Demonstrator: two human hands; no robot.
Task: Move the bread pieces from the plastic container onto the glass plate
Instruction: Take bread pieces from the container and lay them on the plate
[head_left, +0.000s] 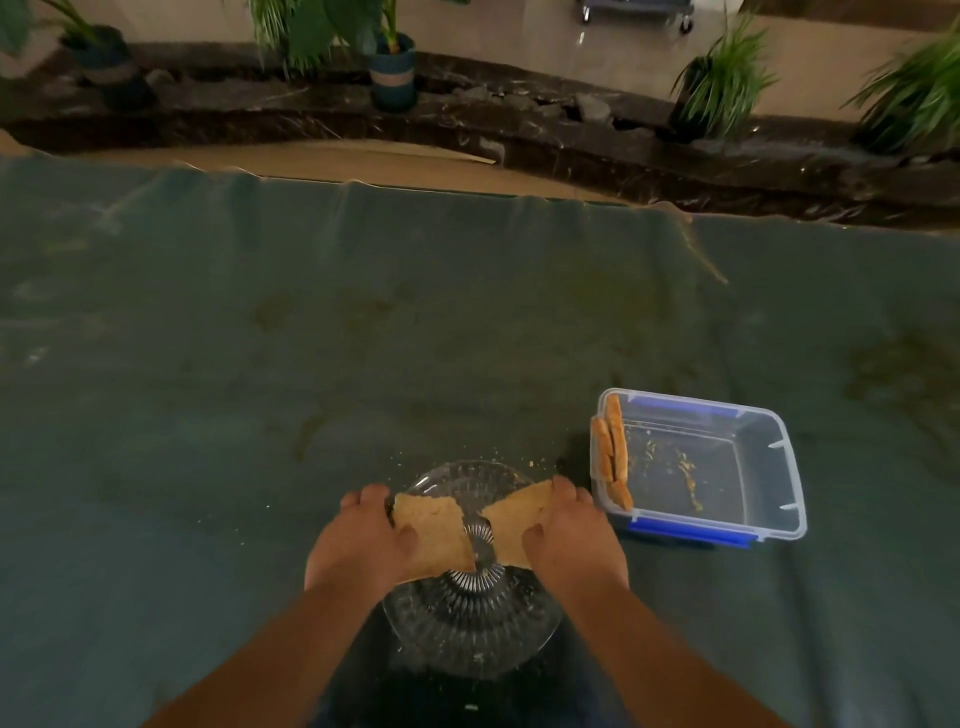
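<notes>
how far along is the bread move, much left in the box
Nothing lies flat on the plate yet, only crumbs. In hand: the left hand and right hand each hold a bread piece over it. Left: a few slices on edge against the container wall.

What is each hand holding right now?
Left hand: closed on a bread piece above the glass plate.
Right hand: closed on another bread piece.

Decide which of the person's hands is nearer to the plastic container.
Right. The right hand holds bread just beside the plastic container, near its left wall. The left hand holds bread across the glass plate, farther away.
</notes>
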